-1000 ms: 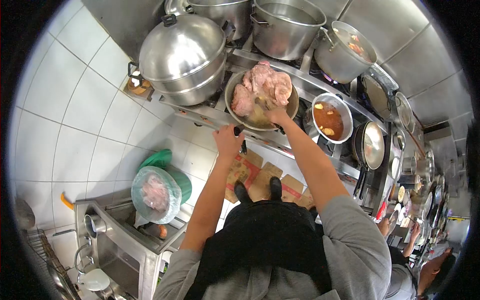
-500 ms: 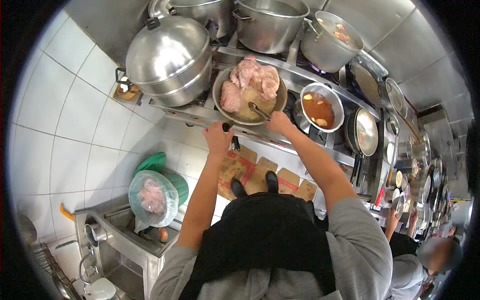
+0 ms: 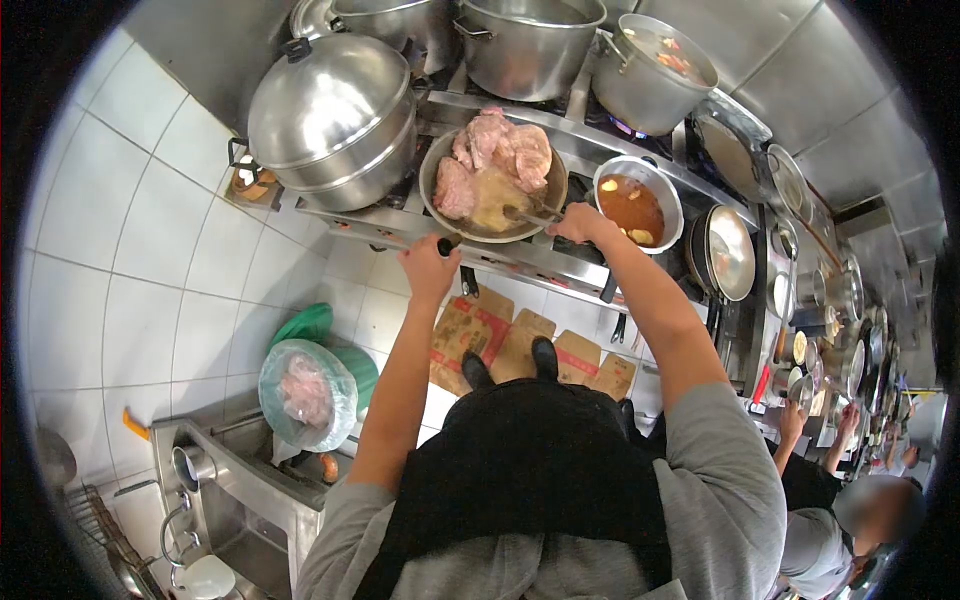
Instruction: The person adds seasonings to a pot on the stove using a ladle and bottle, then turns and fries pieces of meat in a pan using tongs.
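A wide frying pan sits on the stove with large pieces of pale meat and cloudy liquid in it. My left hand is closed round the pan's black handle, at the near left of the rim. At the pan's right edge, my right hand grips metal tongs. Their tips dip into the liquid in the near right part of the pan, below the meat. The fingers of my right hand partly hide the tongs' upper end.
Right of the pan stands a pot of reddish-brown sauce. A domed steamer is on the left, with large pots behind. A lined bin holds pale meat by the sink. Cardboard covers the floor; a co-worker stands right.
My right hand has moved slightly right and up, and the tongs now lie flatter across the pan's right side. My left hand stays on the handle.
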A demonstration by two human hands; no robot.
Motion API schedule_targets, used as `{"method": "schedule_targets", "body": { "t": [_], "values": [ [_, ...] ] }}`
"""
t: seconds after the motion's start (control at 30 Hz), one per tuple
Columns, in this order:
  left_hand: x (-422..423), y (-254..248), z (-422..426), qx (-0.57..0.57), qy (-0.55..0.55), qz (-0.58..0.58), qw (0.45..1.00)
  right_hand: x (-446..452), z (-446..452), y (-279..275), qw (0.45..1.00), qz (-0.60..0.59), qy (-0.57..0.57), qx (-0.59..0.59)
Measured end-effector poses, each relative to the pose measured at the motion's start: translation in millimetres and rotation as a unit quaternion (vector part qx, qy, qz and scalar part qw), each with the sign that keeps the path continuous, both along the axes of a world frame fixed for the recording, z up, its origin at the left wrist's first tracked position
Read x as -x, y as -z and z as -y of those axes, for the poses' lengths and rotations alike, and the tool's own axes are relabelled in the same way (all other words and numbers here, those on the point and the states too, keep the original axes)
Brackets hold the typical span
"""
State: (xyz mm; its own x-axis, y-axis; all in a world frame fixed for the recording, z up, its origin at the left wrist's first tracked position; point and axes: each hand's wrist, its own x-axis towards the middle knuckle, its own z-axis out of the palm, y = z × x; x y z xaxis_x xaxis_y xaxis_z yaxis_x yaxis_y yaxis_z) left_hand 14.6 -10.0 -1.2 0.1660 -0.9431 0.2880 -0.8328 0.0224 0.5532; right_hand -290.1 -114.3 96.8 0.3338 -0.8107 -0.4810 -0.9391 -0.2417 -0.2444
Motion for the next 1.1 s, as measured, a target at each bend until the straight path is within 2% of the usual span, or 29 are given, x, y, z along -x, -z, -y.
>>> {"method": "schedule_targets", "body": {
  "t": [0.07,0.13,0.23,0.33,0.43,0.53,0.63,0.93,1.03,1.1],
  "values": [
    [1.7,-5.8,-1.3,-0.011,0.001,0.002,1.000,1.3,4.9,9.3,0.999,0.025,-0.012,0.021],
    [3.1,-7.3,-3.7,-0.009,-0.003,0.009,1.000,11.9,20.3,56.2,0.997,0.054,-0.020,0.057],
    [0.8,0.6,-1.3,-0.030,-0.006,0.009,0.999,8.5,36.7,79.1,0.992,0.032,-0.119,0.032],
    [-0.8,4.3,-0.7,-0.022,-0.003,0.000,1.000,2.4,36.5,68.6,0.995,0.043,-0.004,-0.090],
    [0.3,2.6,-0.7,-0.035,-0.006,0.013,0.999,-7.1,34.9,64.3,0.989,0.063,0.004,-0.132],
    [1.9,0.0,-2.0,-0.004,-0.007,0.016,1.000,-9.3,27.9,66.4,0.980,0.119,0.021,-0.157],
    [3.5,-1.5,-4.7,0.021,-0.012,0.023,0.999,-10.7,24.9,66.7,0.970,0.127,0.055,-0.199],
    [0.6,-3.9,0.6,-0.043,0.007,0.007,0.999,-10.3,9.4,56.8,0.979,0.143,0.006,-0.144],
    [0.5,-2.0,0.3,-0.021,0.016,-0.015,1.000,-10.5,-3.3,38.8,0.979,0.135,0.023,-0.151],
    [-0.4,-6.2,-0.7,-0.025,0.004,0.003,1.000,-7.0,-4.1,54.3,0.987,0.140,-0.025,-0.077]
  ]
}}
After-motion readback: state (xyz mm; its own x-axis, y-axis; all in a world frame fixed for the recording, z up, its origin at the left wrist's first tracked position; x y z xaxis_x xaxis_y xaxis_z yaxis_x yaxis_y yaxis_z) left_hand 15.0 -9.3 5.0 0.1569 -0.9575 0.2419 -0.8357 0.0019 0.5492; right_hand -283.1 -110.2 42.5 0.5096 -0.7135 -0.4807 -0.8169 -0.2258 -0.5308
